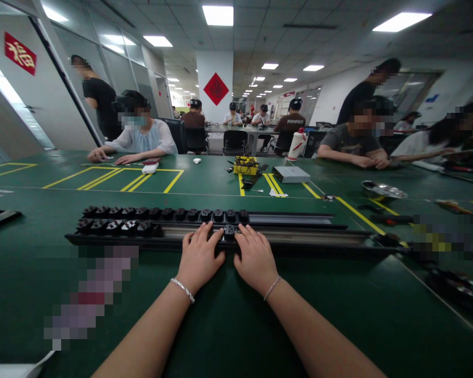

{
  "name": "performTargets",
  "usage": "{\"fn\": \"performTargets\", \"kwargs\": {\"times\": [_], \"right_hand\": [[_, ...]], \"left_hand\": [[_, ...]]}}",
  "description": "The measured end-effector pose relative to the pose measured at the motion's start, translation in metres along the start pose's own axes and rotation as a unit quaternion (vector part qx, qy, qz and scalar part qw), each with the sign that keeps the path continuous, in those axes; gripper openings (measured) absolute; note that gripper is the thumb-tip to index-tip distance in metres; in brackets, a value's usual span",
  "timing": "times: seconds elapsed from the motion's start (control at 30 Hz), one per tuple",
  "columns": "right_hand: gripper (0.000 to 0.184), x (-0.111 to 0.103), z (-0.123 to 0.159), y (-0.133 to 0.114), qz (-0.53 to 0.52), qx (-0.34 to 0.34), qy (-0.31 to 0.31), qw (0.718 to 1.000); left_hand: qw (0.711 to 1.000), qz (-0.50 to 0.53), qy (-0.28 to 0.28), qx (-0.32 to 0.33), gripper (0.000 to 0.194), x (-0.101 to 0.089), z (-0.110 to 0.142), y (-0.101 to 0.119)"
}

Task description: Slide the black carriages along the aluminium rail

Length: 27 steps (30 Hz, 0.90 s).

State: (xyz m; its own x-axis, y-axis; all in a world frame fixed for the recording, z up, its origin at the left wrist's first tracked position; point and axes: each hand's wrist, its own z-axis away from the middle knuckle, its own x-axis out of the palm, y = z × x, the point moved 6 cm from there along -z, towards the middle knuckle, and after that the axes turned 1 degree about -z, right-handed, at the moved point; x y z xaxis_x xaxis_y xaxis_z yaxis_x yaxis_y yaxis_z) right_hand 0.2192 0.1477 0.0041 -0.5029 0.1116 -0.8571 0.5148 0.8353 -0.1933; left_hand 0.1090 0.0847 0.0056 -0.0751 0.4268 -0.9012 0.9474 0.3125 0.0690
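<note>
A long black power track (299, 239) lies across the green table in front of me. A small black socket module (229, 231) sits in its channel, between my two hands. My left hand (200, 257) grips the module from the left, with its thumb at the track's near edge. From the right, my right hand (255, 257) grips the same module, fingertips bent over the channel. Several more socket modules (129, 226) stand at the track's left end. Behind it, a second track (291, 218) carries a row of similar black modules (193, 214).
Beyond the tracks are a yellow box with cables (246, 165), a grey metal box (290, 174), a white bottle (297, 144) and a metal bowl (383, 189). Dark tools (390, 218) lie to the right. People sit across the table.
</note>
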Motion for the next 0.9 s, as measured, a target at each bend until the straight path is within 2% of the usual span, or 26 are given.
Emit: {"fn": "performTargets", "kwargs": {"times": [0.9], "right_hand": [[0.039, 0.0009, 0.0002, 0.0004, -0.001, 0.006, -0.001, 1.000]], "left_hand": [[1.000, 0.001, -0.013, -0.006, 0.049, 0.0000, -0.0004, -0.0004]]}}
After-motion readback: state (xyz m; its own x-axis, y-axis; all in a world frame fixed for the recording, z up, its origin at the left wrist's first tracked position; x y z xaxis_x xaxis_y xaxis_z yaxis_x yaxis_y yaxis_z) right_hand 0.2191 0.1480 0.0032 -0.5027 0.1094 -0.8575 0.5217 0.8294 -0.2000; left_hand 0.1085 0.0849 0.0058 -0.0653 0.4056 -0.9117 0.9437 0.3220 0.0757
